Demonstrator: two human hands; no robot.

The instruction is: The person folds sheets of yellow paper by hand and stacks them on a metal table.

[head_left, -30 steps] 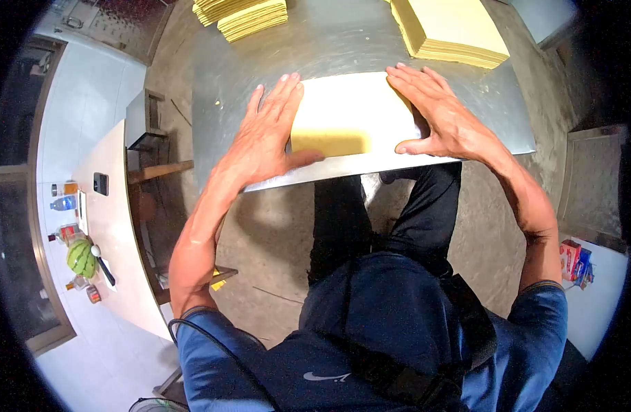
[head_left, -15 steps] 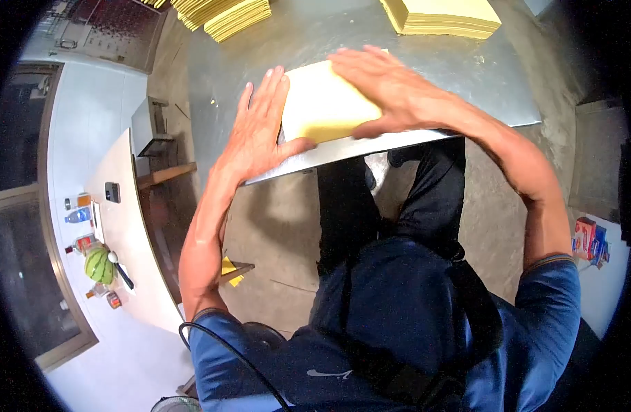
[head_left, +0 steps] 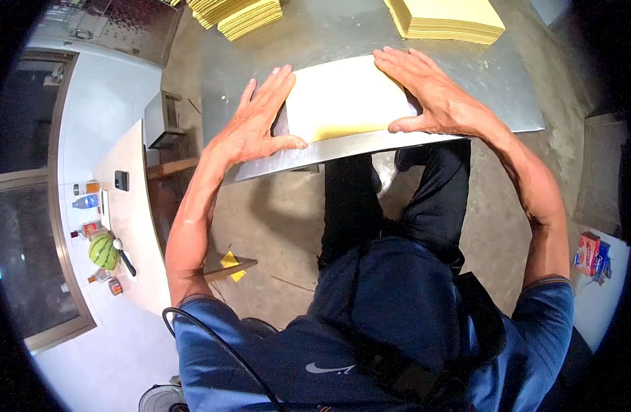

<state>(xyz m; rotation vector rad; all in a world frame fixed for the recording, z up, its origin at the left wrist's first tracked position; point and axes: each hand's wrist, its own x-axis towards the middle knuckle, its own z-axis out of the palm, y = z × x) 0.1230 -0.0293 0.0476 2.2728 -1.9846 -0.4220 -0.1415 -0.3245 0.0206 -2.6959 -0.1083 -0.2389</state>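
A yellow sheet or thin stack of paper (head_left: pixel 350 96) lies flat on the grey metal table (head_left: pixel 315 41), near its front edge. How many layers it has I cannot tell. My left hand (head_left: pixel 260 120) rests along the paper's left side, fingers stretched and thumb pointing inward by the near corner. On the opposite side, my right hand (head_left: pixel 432 96) touches the right edge with its fingers extended over the far corner and the thumb at the near one. Neither hand is closed.
Yellow paper stacks stand at the table's far side, one on the left (head_left: pixel 243 15) and one on the right (head_left: pixel 446 19). A pale side table (head_left: pixel 133 213) on my left bears a watermelon (head_left: pixel 104 252), a knife and bottles. Red and blue packets (head_left: pixel 592 257) sit at far right.
My right hand has moved right, from over the paper to its right edge, uncovering more of the sheet. My left hand stays at the left edge. The view has shifted slightly.
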